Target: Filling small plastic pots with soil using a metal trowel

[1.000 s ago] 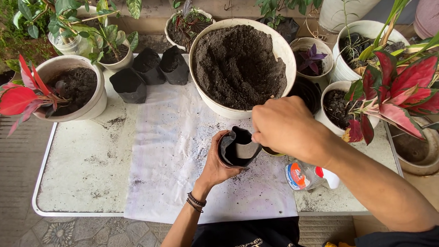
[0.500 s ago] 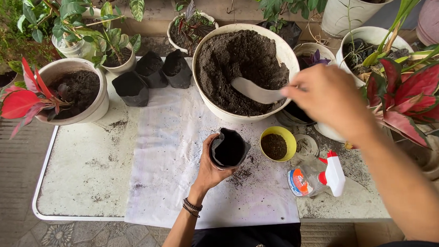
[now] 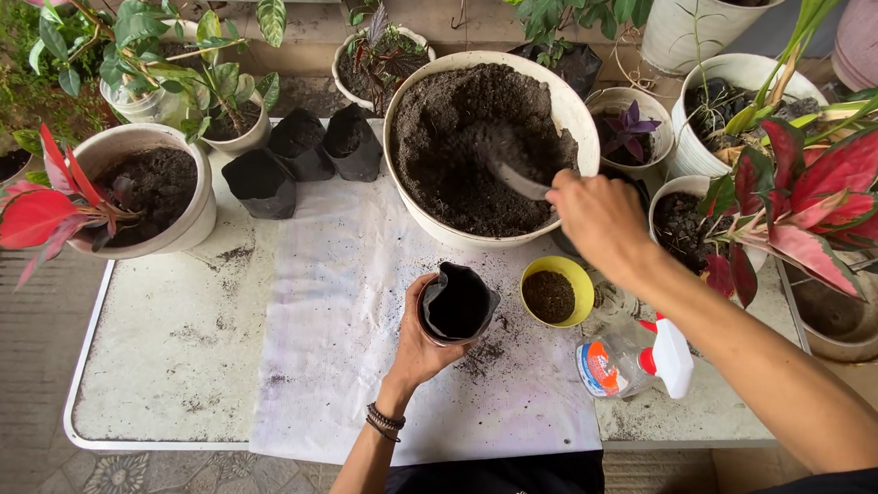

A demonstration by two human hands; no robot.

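The left hand [image 3: 419, 343] grips a black grow bag [image 3: 457, 303] upright on the table [image 3: 165, 372]. Above and right of that grip, the right hand [image 3: 598, 219] closes around a scoop [image 3: 510, 168] buried in the white soil basin [image 3: 573, 120].

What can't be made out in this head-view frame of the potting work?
- Scoop: blurred, its blade sunk in the soil of the big white basin; shape unclear.
- Right hand: its grip on the scoop handle is hidden behind the knuckles.
- Black grow bag in the left hand: dark inside, fill level unreadable.
- Spray bottle: label too small.
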